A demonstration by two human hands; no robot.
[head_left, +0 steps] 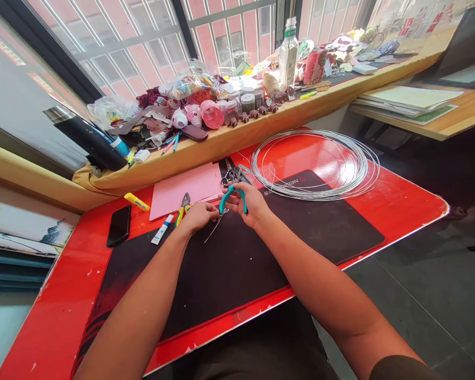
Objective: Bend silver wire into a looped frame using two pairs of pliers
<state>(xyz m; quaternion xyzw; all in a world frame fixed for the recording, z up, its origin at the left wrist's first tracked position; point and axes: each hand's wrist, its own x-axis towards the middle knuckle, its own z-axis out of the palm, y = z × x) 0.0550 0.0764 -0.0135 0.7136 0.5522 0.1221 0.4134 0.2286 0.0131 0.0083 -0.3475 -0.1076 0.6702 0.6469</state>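
My left hand (200, 217) is closed in a pinch on a short piece of thin wire (211, 232), whose tail slants down over the black mat. Close beside it, my right hand (255, 203) lies palm up around teal-handled pliers (224, 201). The plier handles are spread, and the jaws are too small to make out. Left of my left hand, yellow-handled pliers (186, 202) rest on the mat's edge and a pink sheet (176, 187). A white and blue tube (162, 229) lies nearby.
A large coil of silvery wire (364, 179) lies on the red table (407, 198), partly over the black mat (229, 285). Scissors (231, 174) sit behind my hands. A phone (119, 226) and yellow glue stick (136, 201) are at left. Craft materials crowd the windowsill (237, 129).
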